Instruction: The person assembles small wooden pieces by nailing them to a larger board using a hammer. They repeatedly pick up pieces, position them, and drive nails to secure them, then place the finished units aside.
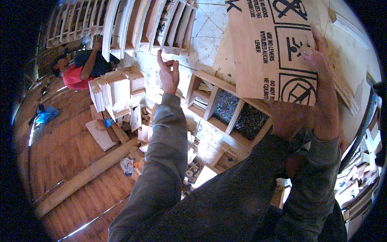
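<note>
My right hand [316, 60] is closed on the right edge of a thin plywood panel [256, 66] printed with black handling symbols, which is held up over the bench. My left hand [169, 76] is raised above the bench, its index finger stretched out and the other fingers loosely bent apart from it. Nothing shows in it. Its fingertip is at the lower ends of a row of upright wooden frames [147, 26]; whether it touches them I cannot tell. Between my arms sits a wooden compartment box [207, 103], with dark metal fasteners [250, 121] in two of its compartments.
Stacked wooden boxes [115, 92] stand left of my left arm. Beyond them a person in a red top [78, 72] is bent forward. A long beam [86, 177] crosses the plank floor. Wood strips [344, 94] lie at right, above a heap of offcuts [363, 173].
</note>
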Demonstrator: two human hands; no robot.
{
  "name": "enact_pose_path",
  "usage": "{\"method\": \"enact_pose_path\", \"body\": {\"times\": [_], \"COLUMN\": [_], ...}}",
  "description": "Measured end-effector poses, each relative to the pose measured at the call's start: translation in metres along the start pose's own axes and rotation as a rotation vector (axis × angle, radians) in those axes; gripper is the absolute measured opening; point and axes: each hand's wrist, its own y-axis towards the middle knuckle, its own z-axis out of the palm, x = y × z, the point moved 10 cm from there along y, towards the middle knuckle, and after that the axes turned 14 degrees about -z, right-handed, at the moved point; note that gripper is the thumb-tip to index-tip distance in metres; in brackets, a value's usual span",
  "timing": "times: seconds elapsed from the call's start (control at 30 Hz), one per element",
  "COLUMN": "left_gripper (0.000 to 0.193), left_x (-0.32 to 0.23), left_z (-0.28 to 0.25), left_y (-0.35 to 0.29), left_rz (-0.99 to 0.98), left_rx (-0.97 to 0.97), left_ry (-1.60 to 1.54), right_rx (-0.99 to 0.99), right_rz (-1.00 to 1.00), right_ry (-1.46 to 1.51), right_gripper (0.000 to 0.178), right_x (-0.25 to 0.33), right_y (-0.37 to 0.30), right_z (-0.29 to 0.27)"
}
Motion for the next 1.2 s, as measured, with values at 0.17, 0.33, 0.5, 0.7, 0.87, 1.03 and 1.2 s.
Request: {"method": "enact_pose_path", "body": {"times": [0.17,0.33,0.5,0.7,0.87,1.03,1.2], "left_gripper": [0.07,0.069,0.068,0.072,0.072,0.07,0.075], "left_x": [-0.013,-0.017,-0.03,-0.026,-0.029,-0.047,-0.042], "left_z": [-0.021,-0.03,-0.035,-0.028,-0.03,-0.057,-0.058], "left_y": [-0.002,-0.004,-0.003,0.012,0.009,0.01,0.018], "left_rz": [0.087,0.091,0.177,0.087,0.053,0.161,0.101], "left_rx": [-0.122,-0.136,-0.144,-0.08,-0.05,-0.179,-0.173], "left_ry": [-0.027,0.027,0.014,0.057,-0.006,-0.03,-0.023], "right_rx": [-0.012,0.022,0.049,0.099,0.251,0.088,0.007], "right_rz": [0.016,-0.031,-0.064,-0.111,-0.209,-0.05,0.0], "right_ry": [0.003,-0.009,-0.027,-0.095,-0.204,-0.121,-0.088], "right_gripper": [0.077,0.074,0.072,0.07,0.068,0.064,0.06], "right_x": [-0.003,-0.005,-0.008,-0.028,-0.021,-0.009,0.009], "right_y": [-0.007,0.006,0.017,0.035,0.031,-0.013,-0.019], "right_z": [-0.005,-0.005,-0.009,-0.037,-0.034,-0.014,0.014]}}
